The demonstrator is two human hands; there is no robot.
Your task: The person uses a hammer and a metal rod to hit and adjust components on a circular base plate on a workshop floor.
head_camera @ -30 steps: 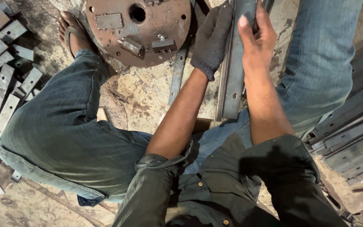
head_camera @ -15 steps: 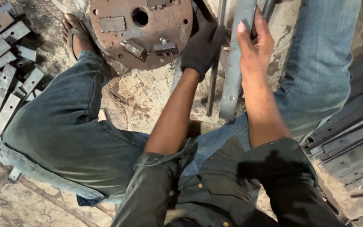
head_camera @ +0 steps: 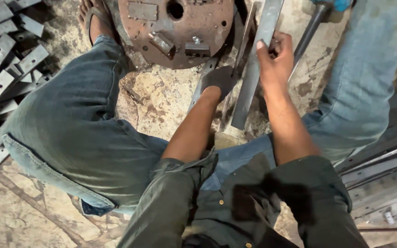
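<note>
My right hand (head_camera: pixel 275 57) is bare and curled tight around the long flat steel strip (head_camera: pixel 258 59), fingers wrapped over its edge and thumb pressed on its face. The strip runs from the top of the view down to a square-cut end just above my lap. My left hand (head_camera: pixel 220 80), in a dark cloth glove, is lower down between that strip and a thinner grey bar (head_camera: pixel 202 85); it looks closed on something narrow there, possibly the slim rod (head_camera: pixel 242 43) beside the strip, but the glove hides the fingers and I cannot tell what it holds.

The strip is smooth, dull grey, with hard corners: if it slides through my ungloved grip, that edge could cut my palm, and its free end could drop on my knee.

Just beyond sits a rusty round plate (head_camera: pixel 175 27) with a centre hole, small bolted blocks and a nut on its face, brown and pitted. The concrete floor (head_camera: pixel 157 96) is stained and crumbly. Short flat offcuts (head_camera: pixel 5 78) lie heaped beside my left leg, longer angle sections (head_camera: pixel 382 160) at my right.
</note>
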